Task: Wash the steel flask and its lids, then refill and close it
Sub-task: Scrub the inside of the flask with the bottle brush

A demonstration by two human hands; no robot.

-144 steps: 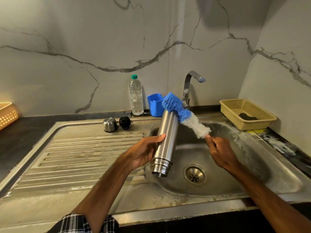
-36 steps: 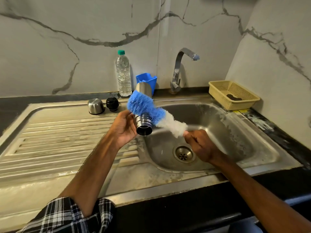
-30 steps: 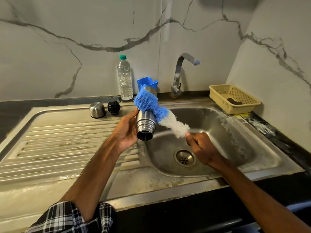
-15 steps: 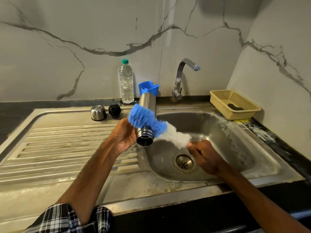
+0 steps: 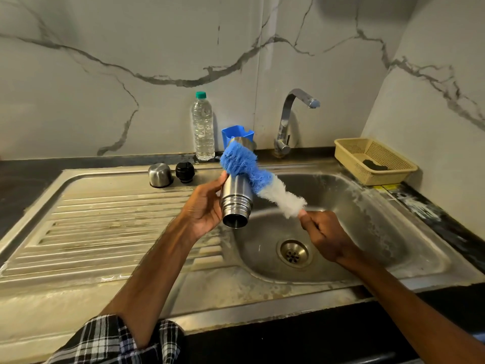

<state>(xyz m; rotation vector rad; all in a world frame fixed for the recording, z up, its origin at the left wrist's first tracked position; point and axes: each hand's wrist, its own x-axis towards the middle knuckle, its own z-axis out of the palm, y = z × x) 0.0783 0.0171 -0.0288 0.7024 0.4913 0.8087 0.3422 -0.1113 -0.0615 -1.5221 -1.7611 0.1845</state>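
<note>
**Hands engaged: flask scrubbed on the outside over the sink**

Left hand (image 5: 207, 206) is wrapped round the steel flask (image 5: 236, 200), which is held tilted above the sink (image 5: 367, 232) with its open mouth turned down and toward the camera. Right hand (image 5: 325, 237) is closed round the handle of the bottle brush (image 5: 252, 174), whose blue bristles are laid against the flask's outer wall near its far end. The two hands are apart.

The step in hand is judged to be the scrubbing of the flask's outside. The steel lid (image 5: 160, 175) and the black lid (image 5: 185, 172) are seen side by side at the back of the drainboard, not yet taken up. No water is seen at the tap (image 5: 288, 119).

For the next move, the brush would have to be set down and the tap opened, so that the flask can be rinsed.
</note>
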